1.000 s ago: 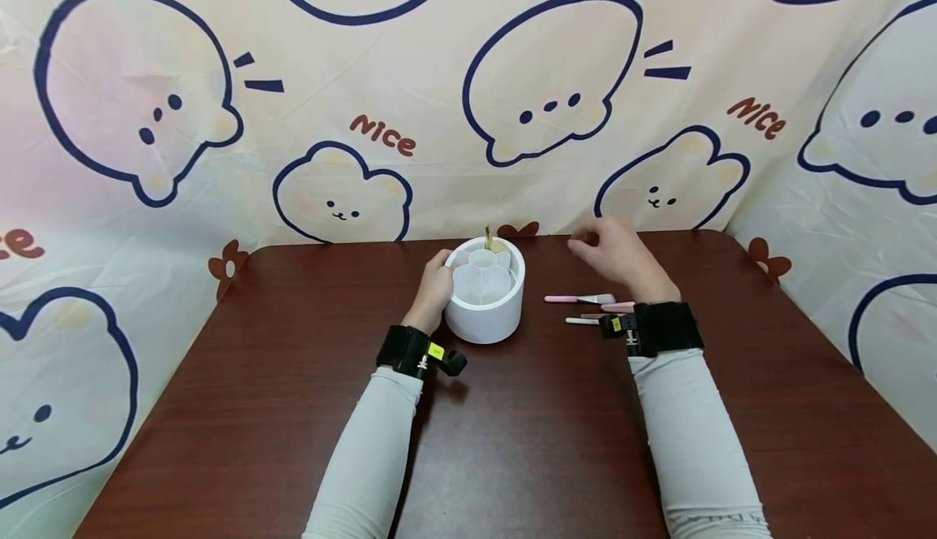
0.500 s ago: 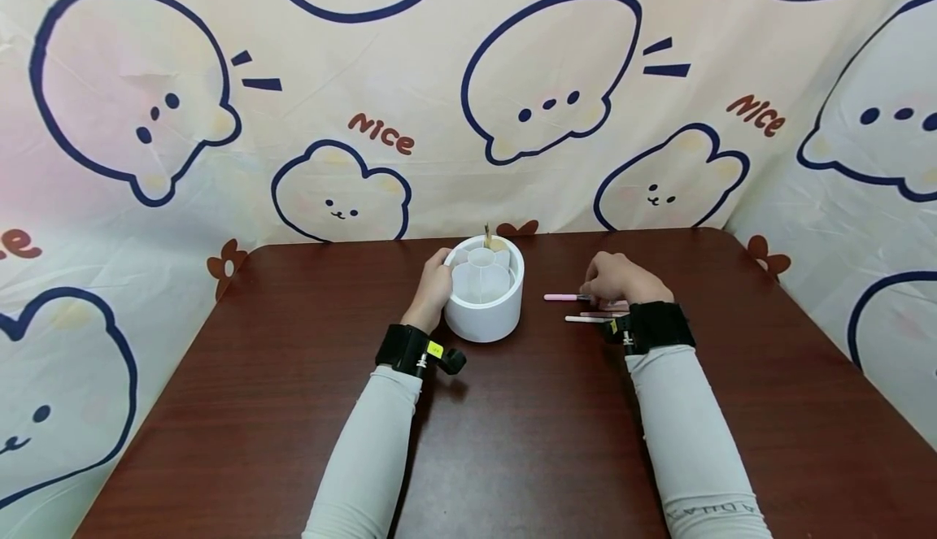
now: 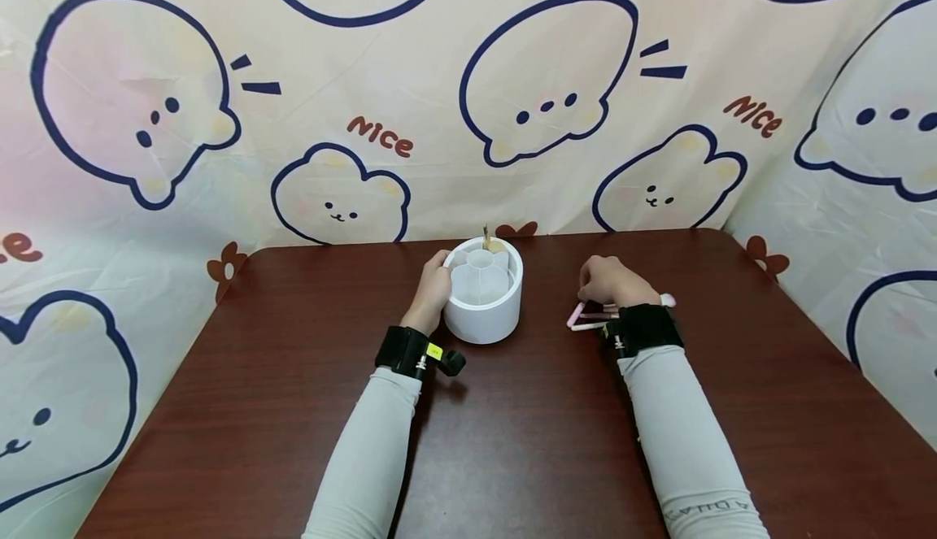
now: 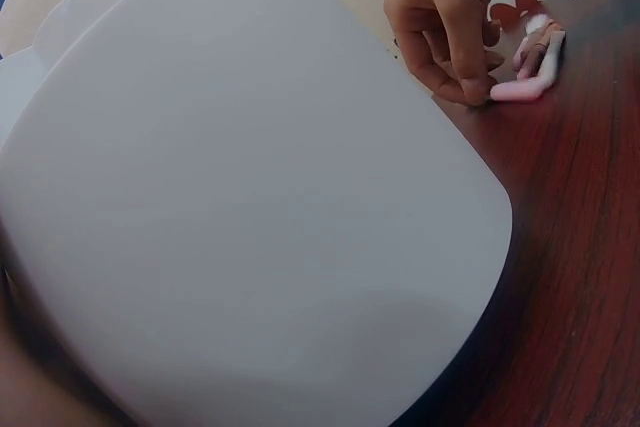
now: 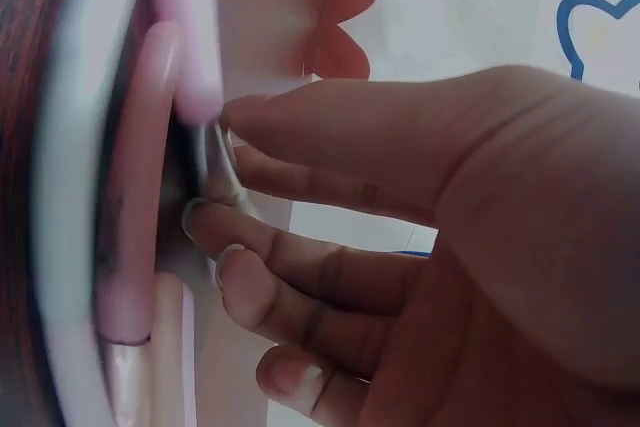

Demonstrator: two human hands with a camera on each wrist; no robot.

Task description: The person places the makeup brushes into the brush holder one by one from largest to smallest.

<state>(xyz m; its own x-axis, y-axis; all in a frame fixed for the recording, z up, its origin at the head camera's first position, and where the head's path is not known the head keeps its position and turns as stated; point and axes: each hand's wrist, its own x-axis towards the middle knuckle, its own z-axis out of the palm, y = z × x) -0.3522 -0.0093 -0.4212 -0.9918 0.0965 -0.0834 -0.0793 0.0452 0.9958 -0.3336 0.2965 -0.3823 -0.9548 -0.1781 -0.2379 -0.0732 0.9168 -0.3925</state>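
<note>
A white round makeup brush holder (image 3: 483, 315) with clear petal-shaped compartments stands upright on the table. My left hand (image 3: 430, 291) grips its left side, the thumb near the rim. The holder's wall (image 4: 260, 187) fills most of the left wrist view, hiding most of that hand. To the right, my right hand (image 3: 615, 281) is low over several makeup brushes. Thumb and forefinger pinch the end of a pink-handled makeup brush (image 5: 190, 47), whose handle slants toward a white-handled brush (image 3: 588, 327). A dusky pink brush (image 5: 140, 177) lies between them. The pinched end is partly hidden by fingers.
A thin gold-brown item (image 3: 486, 238) sticks up from the holder's back compartment. A pale brush head (image 3: 668, 300) shows beyond the right wrist. The dark brown wooden table (image 3: 512, 441) ends at a patterned curtain (image 3: 439, 116) just behind the holder.
My right hand has come down from above the table's far edge to the brushes. The pink-handled brush has turned from lying level to a slant. My left hand and the holder stay put.
</note>
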